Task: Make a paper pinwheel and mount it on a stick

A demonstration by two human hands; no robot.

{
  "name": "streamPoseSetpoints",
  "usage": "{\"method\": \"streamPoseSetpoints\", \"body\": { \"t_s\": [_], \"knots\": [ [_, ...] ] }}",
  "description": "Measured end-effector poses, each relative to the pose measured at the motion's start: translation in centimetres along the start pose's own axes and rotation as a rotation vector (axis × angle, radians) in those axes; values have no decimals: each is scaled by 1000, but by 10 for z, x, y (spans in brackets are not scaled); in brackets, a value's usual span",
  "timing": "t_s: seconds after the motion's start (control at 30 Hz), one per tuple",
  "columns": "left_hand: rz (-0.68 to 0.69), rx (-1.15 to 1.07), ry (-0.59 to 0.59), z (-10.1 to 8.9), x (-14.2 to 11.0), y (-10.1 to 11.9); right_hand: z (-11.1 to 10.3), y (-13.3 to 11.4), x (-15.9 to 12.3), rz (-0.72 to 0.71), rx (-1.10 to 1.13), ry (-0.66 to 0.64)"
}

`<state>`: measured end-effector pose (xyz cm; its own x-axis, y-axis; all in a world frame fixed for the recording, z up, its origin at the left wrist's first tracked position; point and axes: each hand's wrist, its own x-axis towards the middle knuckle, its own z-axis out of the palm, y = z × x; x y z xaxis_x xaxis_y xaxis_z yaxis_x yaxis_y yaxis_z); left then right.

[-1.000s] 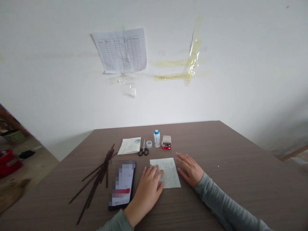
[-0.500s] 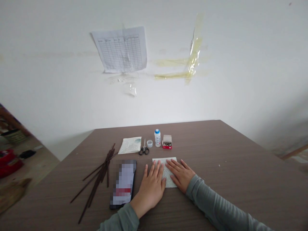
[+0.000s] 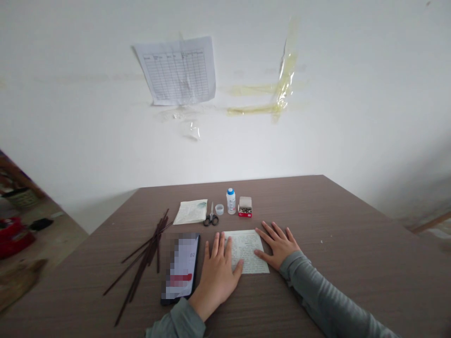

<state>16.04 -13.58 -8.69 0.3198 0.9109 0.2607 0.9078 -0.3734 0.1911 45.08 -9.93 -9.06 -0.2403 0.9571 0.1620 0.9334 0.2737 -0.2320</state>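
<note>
A sheet of handwritten paper (image 3: 246, 251) lies flat on the table, with my left hand (image 3: 216, 277) spread on its left edge. My right hand (image 3: 278, 246) rests palm down at its right edge, its thumb touching the sheet. Neither hand grips anything. Left of my left hand lies a phone (image 3: 181, 267) with a blurred screen. Farther back stand scissors (image 3: 210, 216), a small clear lid (image 3: 219, 209), a white bottle with a blue cap (image 3: 230, 202) and an open red box of metal fasteners (image 3: 244, 206). A folded printed paper (image 3: 190, 212) lies beside the scissors.
A loose bundle of thin dark sticks (image 3: 148, 256) lies on the brown wood-grain table (image 3: 317, 211), left of the phone. The table's far edge meets a white wall with a taped-up printed grid sheet (image 3: 176, 70). A red object (image 3: 14, 237) sits on the floor at the left.
My hands have drawn apart from over the sheet, with the right hand moving rightward to its edge. The sheet sits slightly farther right than a second ago.
</note>
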Motion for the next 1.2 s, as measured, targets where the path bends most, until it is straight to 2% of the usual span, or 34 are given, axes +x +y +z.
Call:
{"method": "streamPoseSetpoints", "body": {
  "t_s": [0.17,0.3,0.4,0.47,0.6,0.87,1.07,1.2],
  "knots": [
    [-29,-27,8,3,3,-6,3,-2,-6,-5,6,49],
    [-58,-32,18,-1,6,-3,22,1,0,-57,12,118],
    [-5,-21,37,-5,7,1,35,0,5,-148,36,165],
    [36,-31,29,-7,9,3,39,-4,6,-209,67,157],
    [43,-58,-33,-8,11,10,39,-13,3,-295,103,53],
    [-4,-10,-111,-16,8,21,40,-17,-3,-236,5,49],
    [-40,51,-183,-33,7,21,24,-19,-8,-122,-44,46],
    [-59,25,-201,-37,8,20,11,-14,-10,-67,-70,58]
  ]
}}
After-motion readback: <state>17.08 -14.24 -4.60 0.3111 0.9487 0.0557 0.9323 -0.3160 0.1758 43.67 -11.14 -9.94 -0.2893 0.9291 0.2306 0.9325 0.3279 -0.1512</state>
